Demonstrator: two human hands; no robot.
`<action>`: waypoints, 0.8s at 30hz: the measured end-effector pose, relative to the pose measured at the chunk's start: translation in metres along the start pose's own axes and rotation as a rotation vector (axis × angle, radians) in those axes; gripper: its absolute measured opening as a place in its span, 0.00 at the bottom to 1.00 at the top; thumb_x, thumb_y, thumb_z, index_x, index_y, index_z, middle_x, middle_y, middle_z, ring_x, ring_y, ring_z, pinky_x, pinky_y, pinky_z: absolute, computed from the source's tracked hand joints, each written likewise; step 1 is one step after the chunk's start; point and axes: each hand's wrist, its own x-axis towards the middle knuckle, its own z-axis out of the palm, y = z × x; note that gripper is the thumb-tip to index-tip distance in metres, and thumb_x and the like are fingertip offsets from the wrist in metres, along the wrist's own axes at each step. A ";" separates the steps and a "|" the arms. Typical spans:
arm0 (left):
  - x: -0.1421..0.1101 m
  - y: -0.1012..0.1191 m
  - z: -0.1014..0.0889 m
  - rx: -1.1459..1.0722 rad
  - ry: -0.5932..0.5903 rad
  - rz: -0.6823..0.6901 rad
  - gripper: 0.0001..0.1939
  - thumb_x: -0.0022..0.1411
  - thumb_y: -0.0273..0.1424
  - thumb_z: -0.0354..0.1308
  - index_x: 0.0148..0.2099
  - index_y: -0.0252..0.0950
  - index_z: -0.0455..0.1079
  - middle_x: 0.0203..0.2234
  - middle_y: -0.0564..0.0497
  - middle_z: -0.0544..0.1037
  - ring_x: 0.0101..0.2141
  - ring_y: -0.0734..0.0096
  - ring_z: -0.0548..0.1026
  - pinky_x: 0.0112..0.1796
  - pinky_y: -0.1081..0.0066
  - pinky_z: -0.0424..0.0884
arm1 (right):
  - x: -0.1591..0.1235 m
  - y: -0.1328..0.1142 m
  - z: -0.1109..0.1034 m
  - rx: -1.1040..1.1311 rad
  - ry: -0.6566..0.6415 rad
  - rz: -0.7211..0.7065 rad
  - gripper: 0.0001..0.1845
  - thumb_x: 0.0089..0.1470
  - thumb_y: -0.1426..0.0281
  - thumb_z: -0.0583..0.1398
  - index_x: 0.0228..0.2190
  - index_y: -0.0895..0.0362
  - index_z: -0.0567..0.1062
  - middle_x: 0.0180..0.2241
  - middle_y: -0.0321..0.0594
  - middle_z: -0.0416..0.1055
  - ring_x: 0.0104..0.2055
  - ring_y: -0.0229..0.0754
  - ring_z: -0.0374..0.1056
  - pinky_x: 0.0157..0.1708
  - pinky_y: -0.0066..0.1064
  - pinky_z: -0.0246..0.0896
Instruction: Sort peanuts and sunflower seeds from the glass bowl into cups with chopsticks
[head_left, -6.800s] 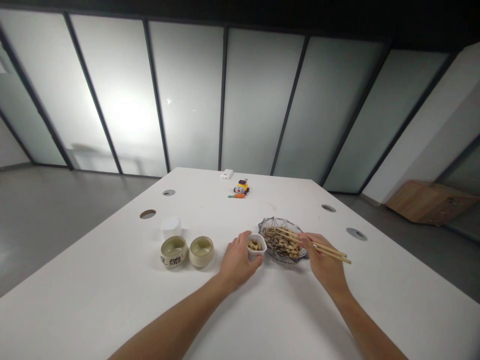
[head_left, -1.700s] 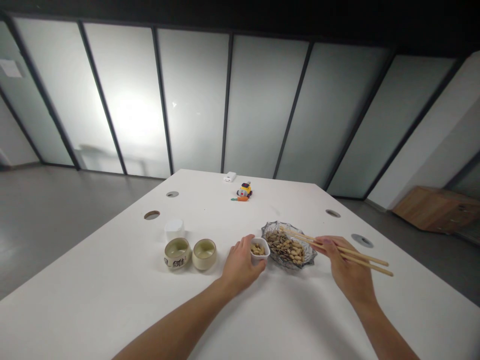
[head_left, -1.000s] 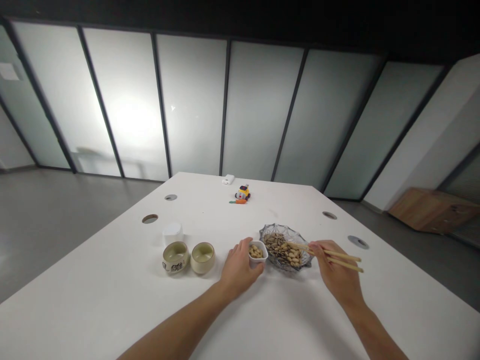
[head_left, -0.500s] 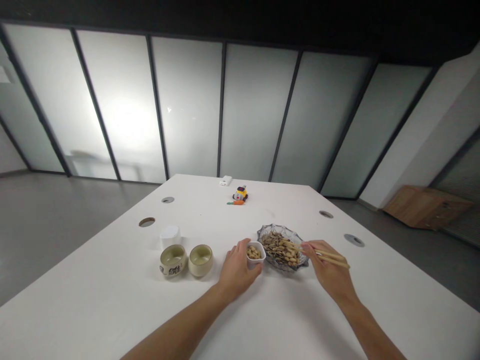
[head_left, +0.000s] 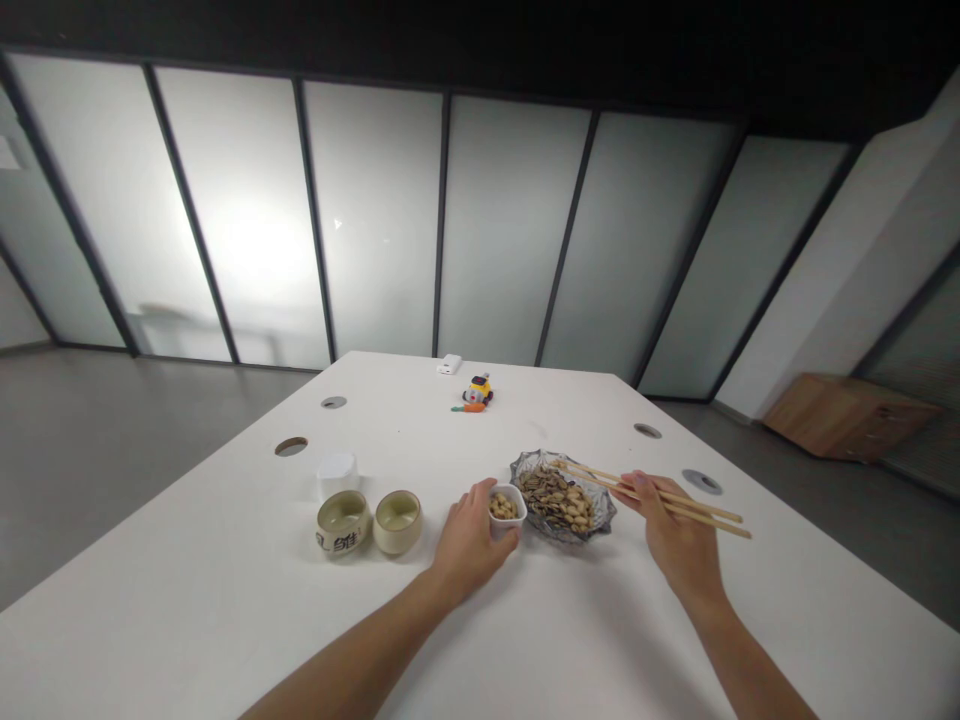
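Note:
My left hand [head_left: 474,540] is closed around the side of a small white square bowl [head_left: 520,496] with several peanuts [head_left: 502,506] in it. Beside it on the right stands a clear, scalloped glass bowl [head_left: 601,508] heaped with sunflower seeds [head_left: 546,492] and peanuts. In my right hand [head_left: 675,540] is a pair of wooden chopsticks [head_left: 701,510], which slant leftward over the glass bowl. Their tips are above its far side; a small pale lump shows there, perhaps a peanut, too small to be sure.
Left of my left hand stand two beige ceramic cups [head_left: 397,522], one with dark lettering, and an upturned white bowl [head_left: 337,474]. Farther back lie a yellow toy vehicle [head_left: 478,388], a toy carrot [head_left: 471,408] and a white object [head_left: 449,364]. The white table [head_left: 420,440] has several cable holes.
My right hand has moved right and the chopsticks have lifted from the peanuts, their tips now over the far side of the glass bowl. My left hand still holds the small bowl.

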 end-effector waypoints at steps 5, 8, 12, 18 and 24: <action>-0.001 0.001 0.000 0.001 0.000 0.000 0.35 0.61 0.37 0.63 0.68 0.37 0.61 0.61 0.42 0.74 0.60 0.51 0.72 0.62 0.57 0.64 | -0.001 -0.004 0.006 0.349 0.034 0.247 0.23 0.57 0.47 0.68 0.31 0.56 0.82 0.33 0.44 0.82 0.35 0.48 0.82 0.42 0.47 0.84; -0.001 0.001 0.000 0.009 0.001 -0.001 0.35 0.60 0.37 0.63 0.68 0.37 0.61 0.60 0.42 0.75 0.59 0.51 0.72 0.61 0.57 0.65 | -0.003 -0.007 0.010 0.491 0.031 0.275 0.21 0.54 0.49 0.70 0.28 0.55 0.81 0.32 0.41 0.81 0.36 0.48 0.81 0.40 0.48 0.84; 0.000 0.002 -0.001 0.009 -0.004 -0.008 0.35 0.60 0.36 0.63 0.68 0.38 0.61 0.60 0.42 0.75 0.59 0.50 0.72 0.62 0.57 0.65 | -0.009 -0.014 0.015 0.584 -0.147 0.346 0.22 0.50 0.48 0.72 0.27 0.54 0.82 0.31 0.42 0.81 0.34 0.49 0.80 0.35 0.45 0.84; 0.000 0.003 -0.001 0.012 -0.006 -0.007 0.35 0.60 0.36 0.63 0.67 0.36 0.61 0.60 0.41 0.75 0.59 0.51 0.72 0.62 0.57 0.64 | -0.009 -0.022 0.014 0.563 -0.212 0.353 0.26 0.48 0.44 0.72 0.29 0.55 0.83 0.31 0.44 0.81 0.31 0.49 0.80 0.33 0.44 0.82; 0.000 0.002 -0.001 0.018 -0.015 -0.006 0.34 0.60 0.36 0.62 0.67 0.36 0.61 0.60 0.41 0.75 0.59 0.51 0.72 0.61 0.58 0.64 | 0.006 -0.018 -0.010 0.087 0.064 0.169 0.34 0.54 0.36 0.62 0.27 0.56 0.79 0.26 0.43 0.79 0.28 0.48 0.78 0.31 0.40 0.77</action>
